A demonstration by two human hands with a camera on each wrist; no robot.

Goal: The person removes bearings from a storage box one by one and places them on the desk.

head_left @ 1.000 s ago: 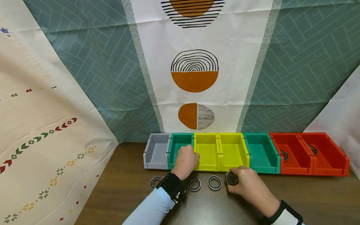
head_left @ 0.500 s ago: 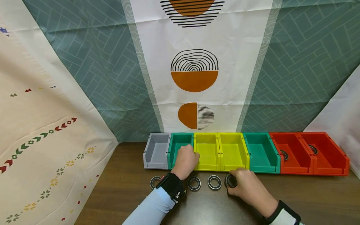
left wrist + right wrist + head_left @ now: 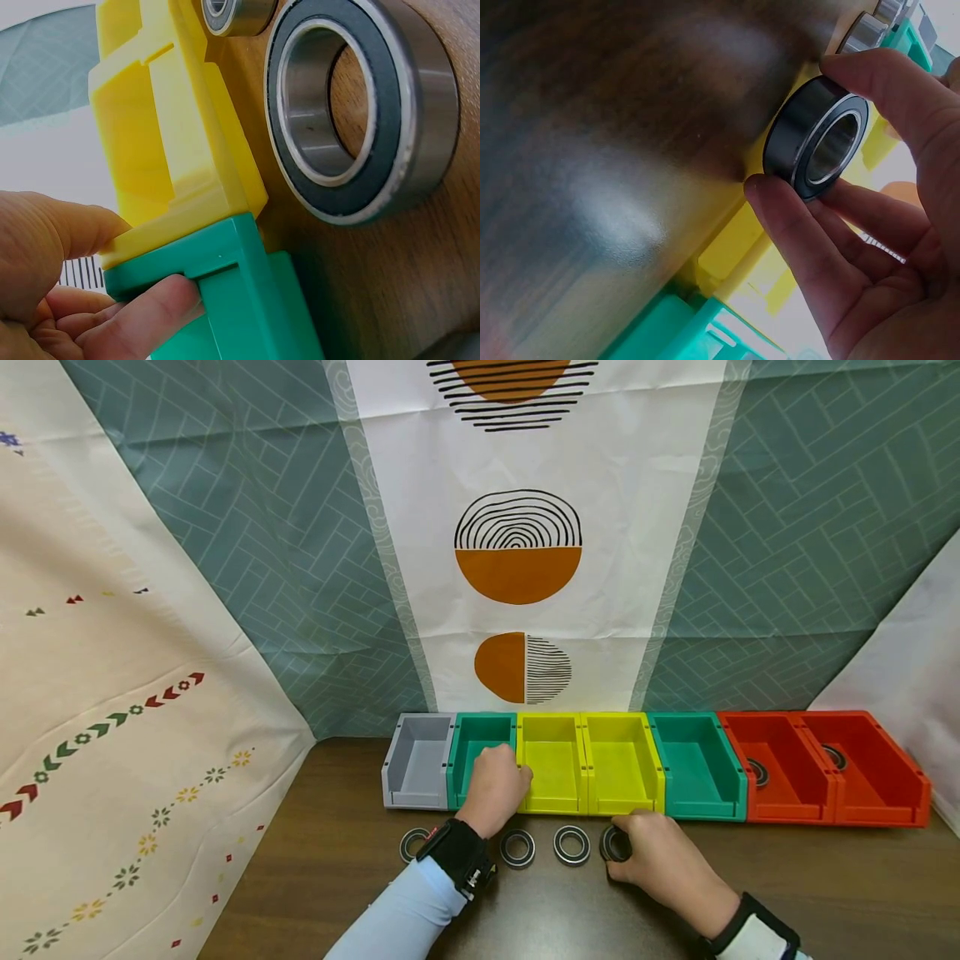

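My left hand (image 3: 495, 789) pinches the adjoining side walls of a green bin (image 3: 472, 737) and a yellow bin (image 3: 552, 777). In the left wrist view the thumb lies on the yellow wall and a finger reaches inside the green bin (image 3: 232, 270). My right hand (image 3: 667, 860) holds a ball bearing (image 3: 791, 139) between thumb and fingers, low at the table in front of the second yellow bin (image 3: 622, 777). To its left lie another bearing (image 3: 558, 847) and one more bearing (image 3: 504, 850), both flat. A further bearing (image 3: 406, 847) is partly hidden behind my left wrist.
The row of bins continues with a grey bin (image 3: 420, 768) at the left end, a second green bin (image 3: 697, 768), and two red bins at right. Bearings sit in the left red bin (image 3: 787, 777) and right red bin (image 3: 877, 777). Patterned cloth (image 3: 525, 677) hangs behind.
The bearing in my right hand has come down from a slightly raised, tilted position to lie flatter, in line with the others. My left hand has stayed in place.
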